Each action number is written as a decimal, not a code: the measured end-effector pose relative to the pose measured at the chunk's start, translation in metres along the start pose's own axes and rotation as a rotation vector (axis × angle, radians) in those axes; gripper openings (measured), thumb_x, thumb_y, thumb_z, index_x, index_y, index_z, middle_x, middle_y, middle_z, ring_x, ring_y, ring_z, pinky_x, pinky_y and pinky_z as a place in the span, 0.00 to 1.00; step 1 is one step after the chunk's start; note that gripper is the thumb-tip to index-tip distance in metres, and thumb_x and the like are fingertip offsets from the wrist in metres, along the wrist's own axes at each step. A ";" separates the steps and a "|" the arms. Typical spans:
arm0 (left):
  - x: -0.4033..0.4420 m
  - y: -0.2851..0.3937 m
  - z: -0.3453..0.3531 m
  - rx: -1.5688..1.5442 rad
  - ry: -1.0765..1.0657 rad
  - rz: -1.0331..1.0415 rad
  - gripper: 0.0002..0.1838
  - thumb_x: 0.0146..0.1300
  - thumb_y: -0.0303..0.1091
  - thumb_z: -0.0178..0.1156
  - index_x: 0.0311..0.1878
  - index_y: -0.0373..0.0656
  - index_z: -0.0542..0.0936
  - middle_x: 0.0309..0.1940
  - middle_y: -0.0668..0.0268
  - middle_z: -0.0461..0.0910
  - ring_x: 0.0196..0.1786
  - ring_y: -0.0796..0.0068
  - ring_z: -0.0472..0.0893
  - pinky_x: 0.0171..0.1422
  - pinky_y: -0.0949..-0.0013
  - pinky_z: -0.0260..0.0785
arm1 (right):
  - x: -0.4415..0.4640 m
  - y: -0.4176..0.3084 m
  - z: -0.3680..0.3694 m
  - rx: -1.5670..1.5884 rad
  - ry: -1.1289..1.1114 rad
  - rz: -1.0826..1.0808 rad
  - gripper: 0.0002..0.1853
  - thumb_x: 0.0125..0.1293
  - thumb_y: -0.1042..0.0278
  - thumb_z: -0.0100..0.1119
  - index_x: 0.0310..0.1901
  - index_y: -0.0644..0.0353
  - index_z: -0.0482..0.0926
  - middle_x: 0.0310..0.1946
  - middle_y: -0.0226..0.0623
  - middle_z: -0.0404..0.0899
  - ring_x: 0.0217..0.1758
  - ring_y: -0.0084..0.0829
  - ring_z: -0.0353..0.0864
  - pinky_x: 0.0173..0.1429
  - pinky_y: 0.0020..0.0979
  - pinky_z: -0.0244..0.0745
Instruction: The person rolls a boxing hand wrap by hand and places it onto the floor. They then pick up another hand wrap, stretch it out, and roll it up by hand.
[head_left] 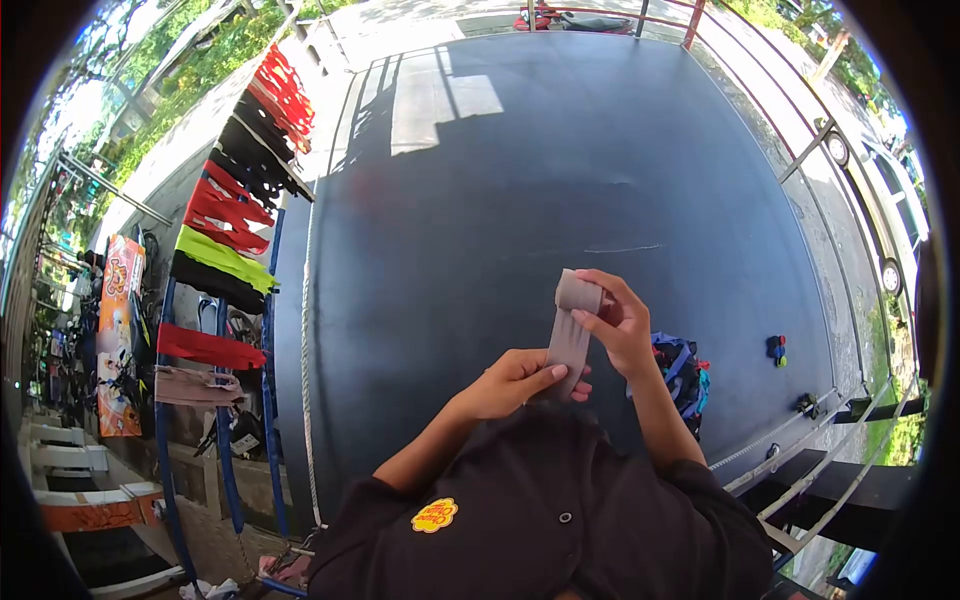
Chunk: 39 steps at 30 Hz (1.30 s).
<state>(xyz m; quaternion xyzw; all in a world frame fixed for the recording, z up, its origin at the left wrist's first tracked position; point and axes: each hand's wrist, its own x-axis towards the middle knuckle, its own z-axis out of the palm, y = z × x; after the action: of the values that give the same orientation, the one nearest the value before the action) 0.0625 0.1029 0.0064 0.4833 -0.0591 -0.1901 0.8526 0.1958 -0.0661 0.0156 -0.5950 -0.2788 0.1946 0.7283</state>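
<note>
A grey-beige cloth hand wrap [568,345] is stretched between my two hands in front of my chest, its upper end wound into a roll. My right hand [625,325] grips the rolled end, fingers behind it and thumb at the front. Lower down, my left hand [518,382] pinches the flat strip, its thumb lying across the front and its fingertips showing past the right edge. The strip's lower end is hard to make out against my dark shirt [500,500].
A dark mat floor [480,180] spreads ahead, edged by a white rope [308,380]. Red, black and lime wraps [225,260] hang over a rack at left. Coloured fabric [682,375] is heaped at right, beyond it small dumbbell-like items [777,350].
</note>
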 end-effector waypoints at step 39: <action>0.092 -0.025 0.037 0.644 0.194 0.259 0.45 0.57 0.24 0.64 0.81 0.49 0.61 0.80 0.61 0.60 0.83 0.59 0.57 0.83 0.56 0.50 | -0.030 -0.031 -0.112 0.377 -0.380 0.255 0.44 0.60 0.75 0.71 0.73 0.53 0.55 0.51 0.41 0.80 0.50 0.27 0.83 0.49 0.27 0.81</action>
<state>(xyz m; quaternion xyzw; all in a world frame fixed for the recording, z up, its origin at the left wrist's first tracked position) 0.1299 0.0270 -0.0028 0.7315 -0.0956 -0.0054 0.6751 0.2423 -0.1763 0.0255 -0.4323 -0.2921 0.4410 0.7303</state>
